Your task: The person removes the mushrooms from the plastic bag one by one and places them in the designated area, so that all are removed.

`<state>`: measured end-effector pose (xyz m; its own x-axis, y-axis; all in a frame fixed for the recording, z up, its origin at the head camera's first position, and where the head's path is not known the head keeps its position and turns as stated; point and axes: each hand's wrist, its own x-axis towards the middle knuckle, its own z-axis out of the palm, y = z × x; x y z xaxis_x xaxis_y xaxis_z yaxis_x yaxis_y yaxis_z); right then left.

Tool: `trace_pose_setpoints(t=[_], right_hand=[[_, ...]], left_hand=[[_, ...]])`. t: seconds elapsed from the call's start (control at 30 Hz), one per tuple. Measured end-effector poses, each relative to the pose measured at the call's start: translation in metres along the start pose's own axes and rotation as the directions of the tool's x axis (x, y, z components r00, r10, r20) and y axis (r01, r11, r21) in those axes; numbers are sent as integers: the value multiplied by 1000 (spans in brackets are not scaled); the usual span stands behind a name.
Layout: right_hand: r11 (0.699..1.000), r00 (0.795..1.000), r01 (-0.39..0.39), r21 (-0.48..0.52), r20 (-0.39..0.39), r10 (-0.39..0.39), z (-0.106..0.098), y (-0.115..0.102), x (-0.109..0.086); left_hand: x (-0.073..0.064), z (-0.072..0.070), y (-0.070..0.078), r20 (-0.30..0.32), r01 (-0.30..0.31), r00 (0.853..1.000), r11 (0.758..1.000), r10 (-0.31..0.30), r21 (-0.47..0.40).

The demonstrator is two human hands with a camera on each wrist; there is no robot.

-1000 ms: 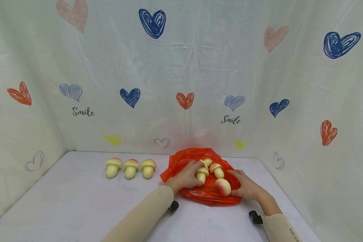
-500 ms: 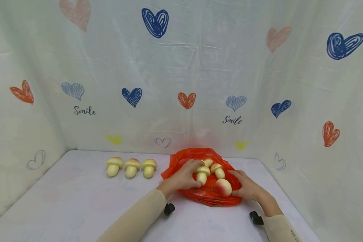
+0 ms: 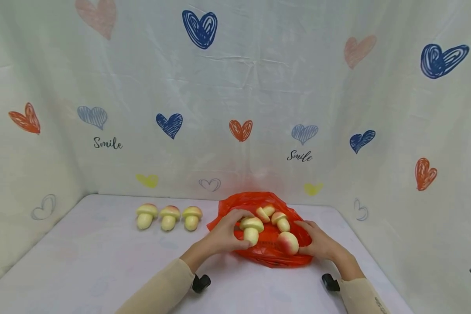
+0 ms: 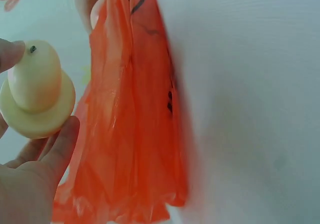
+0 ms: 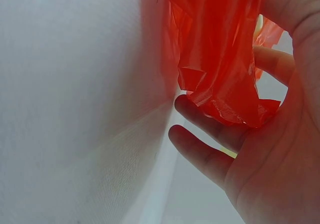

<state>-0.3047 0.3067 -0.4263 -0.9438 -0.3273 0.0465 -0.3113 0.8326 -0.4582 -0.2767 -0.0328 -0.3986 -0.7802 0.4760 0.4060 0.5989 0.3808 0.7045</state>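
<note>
My left hand (image 3: pixel 225 233) pinches a pale yellow toy mushroom (image 3: pixel 252 231) between thumb and fingers, over the left part of the red plastic bag (image 3: pixel 264 259). In the left wrist view the mushroom (image 4: pixel 40 83) shows its stem end, with the thumb on the stem and fingers under the cap. At the bag's right rim my right hand (image 3: pixel 323 244) holds the edge. In the right wrist view red plastic (image 5: pixel 220 48) lies between the thumb and fingers, partly hiding them. Inside the open bag lie more mushrooms (image 3: pixel 280 221) and one with its pink cap (image 3: pixel 288 243) turned up.
Three similar mushrooms (image 3: pixel 168 218) stand in a row on the white table (image 3: pixel 102 257), left of the bag. A white curtain (image 3: pixel 204 87) printed with hearts hangs behind and at both sides. Black camera mounts (image 3: pixel 201 283) sit at the wrists.
My left hand has moved left and toward me with the mushroom, away from the others in the bag. The right hand has stayed at the bag's rim.
</note>
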Motion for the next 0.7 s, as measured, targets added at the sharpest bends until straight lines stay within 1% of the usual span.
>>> trace_pose_setpoints(t=[0.13, 0.23, 0.33, 0.5, 0.6, 0.7], right_hand=[[1000, 1000, 5, 3, 3, -5, 2, 1, 1], [1000, 1000, 1, 1, 2, -1, 3, 0, 2], [1000, 1000, -1, 1, -4, 1, 3, -1, 2], [1000, 1000, 5, -5, -7, -5, 1, -2, 2], [1000, 1000, 6, -15, -5, -6, 1, -1, 2], [1000, 1000, 1, -15, -7, -2, 1, -1, 3]], left_hand=[[-14, -9, 2, 6, -25, 1000, 1000, 25, 17], [-23, -16, 4, 6, -40, 999, 999, 40, 13], [-30, -22, 4, -10, -64, 998, 997, 64, 33], [-40, -32, 0, -56, -116, 991, 988, 122, 104], [-48, -39, -2, -74, -126, 988, 988, 133, 92], [-55, -47, -4, -76, -141, 986, 987, 146, 72]])
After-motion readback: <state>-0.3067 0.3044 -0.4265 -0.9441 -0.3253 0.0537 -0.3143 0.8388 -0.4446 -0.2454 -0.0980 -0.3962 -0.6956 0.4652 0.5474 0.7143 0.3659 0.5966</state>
